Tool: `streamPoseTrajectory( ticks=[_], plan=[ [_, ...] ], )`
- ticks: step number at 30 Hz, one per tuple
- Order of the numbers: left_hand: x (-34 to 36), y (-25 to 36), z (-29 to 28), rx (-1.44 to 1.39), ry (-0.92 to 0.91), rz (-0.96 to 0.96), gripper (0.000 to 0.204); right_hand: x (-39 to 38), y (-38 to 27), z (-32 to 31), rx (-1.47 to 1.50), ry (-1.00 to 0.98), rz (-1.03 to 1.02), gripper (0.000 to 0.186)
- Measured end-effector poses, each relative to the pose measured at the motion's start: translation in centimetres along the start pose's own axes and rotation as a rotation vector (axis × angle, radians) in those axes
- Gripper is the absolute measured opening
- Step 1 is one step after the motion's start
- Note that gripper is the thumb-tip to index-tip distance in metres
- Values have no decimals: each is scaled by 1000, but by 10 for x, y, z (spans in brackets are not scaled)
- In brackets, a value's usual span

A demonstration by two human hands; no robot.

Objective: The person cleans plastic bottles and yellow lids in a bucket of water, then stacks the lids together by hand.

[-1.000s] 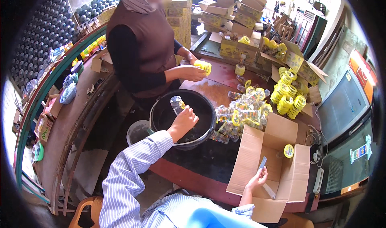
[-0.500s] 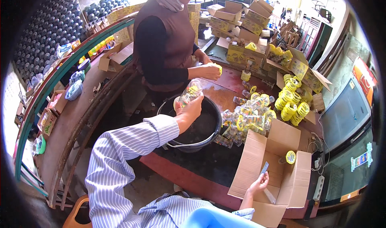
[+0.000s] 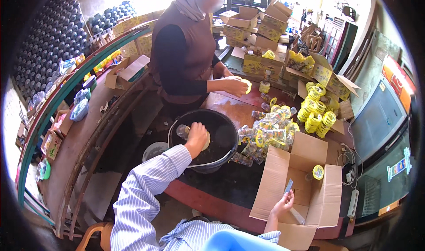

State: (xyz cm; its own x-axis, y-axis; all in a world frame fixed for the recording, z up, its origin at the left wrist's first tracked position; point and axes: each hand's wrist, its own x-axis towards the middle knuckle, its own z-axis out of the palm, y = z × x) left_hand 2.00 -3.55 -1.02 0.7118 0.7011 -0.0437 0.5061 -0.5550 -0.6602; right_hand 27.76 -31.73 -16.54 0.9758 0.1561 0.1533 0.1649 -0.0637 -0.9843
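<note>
My left hand (image 3: 198,138) is closed round a clear plastic jar (image 3: 182,131), held on its side over the mouth of a black bucket (image 3: 228,153). A yellowish end of the jar shows past my fingers. My right hand (image 3: 283,202) pinches a slim blue-grey strip (image 3: 289,185) above an open cardboard box (image 3: 270,180); its exact kind is unclear. Inside that box, a yellow-lidded jar (image 3: 317,172) stands near the right wall. Beyond the bucket, a co-worker's hands (image 3: 234,86) hold something with a yellow rim.
Several clear jars (image 3: 272,129) with colourful labels lie heaped right of the bucket, beside stacked yellow rings or lids (image 3: 314,109). Open cartons (image 3: 261,65) crowd the far side. A pale bucket (image 3: 155,150) sits left of the black one. Cables (image 3: 349,158) lie by the right-hand cabinet.
My left hand has lowered the jar from above the bucket's far rim to its mouth, tipping it sideways. My right hand keeps its hold on the strip. The co-worker's hands have moved slightly right.
</note>
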Motion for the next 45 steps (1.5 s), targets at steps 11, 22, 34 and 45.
streamPoseTrajectory(
  ticks=[11, 22, 34, 45],
  plan=[
    [9, -14, -34, -641, -400, -230, 55, -2, -5, 3, -38, 28, -78, 22],
    [5, -27, -17, -994, -88, -210, 69, -1, -5, 3, -78, 13, -86, 20],
    [-2, -64, -13, -747, -204, -106, 78, -1, -3, 4, -100, 52, -108, 20],
    [-40, -47, -4, -920, -216, 65, 49, 2, 4, 4, -93, 52, -113, 22]
  ],
)
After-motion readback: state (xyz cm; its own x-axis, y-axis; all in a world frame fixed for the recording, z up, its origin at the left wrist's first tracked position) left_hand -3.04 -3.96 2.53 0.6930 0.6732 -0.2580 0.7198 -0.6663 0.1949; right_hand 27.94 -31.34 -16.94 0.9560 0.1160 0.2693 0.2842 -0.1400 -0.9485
